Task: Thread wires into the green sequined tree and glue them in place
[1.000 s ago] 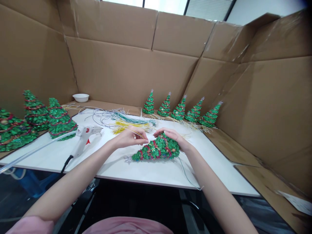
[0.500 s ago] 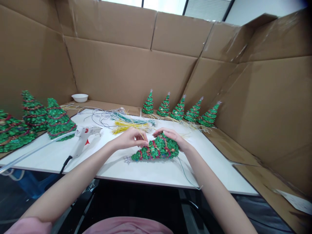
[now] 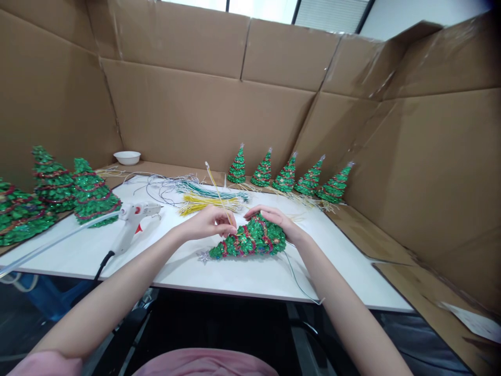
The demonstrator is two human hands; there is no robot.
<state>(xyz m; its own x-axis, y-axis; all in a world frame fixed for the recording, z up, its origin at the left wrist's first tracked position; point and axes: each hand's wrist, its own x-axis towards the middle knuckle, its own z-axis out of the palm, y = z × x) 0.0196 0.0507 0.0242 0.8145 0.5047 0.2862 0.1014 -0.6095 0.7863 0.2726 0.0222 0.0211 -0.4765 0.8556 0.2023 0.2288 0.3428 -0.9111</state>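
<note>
Soft, even daylight comes from the window at the top centre of the frame, leaving the white counter bright with no glare and only faint shadows, while wide-angle distortion bends the cardboard walls near the edges and the lower corners turn dim and soft.

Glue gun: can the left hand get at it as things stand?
Probably yes: the glue gun lies left of the left hand, bare table between them, but that hand pinches a yellow wire.
</note>
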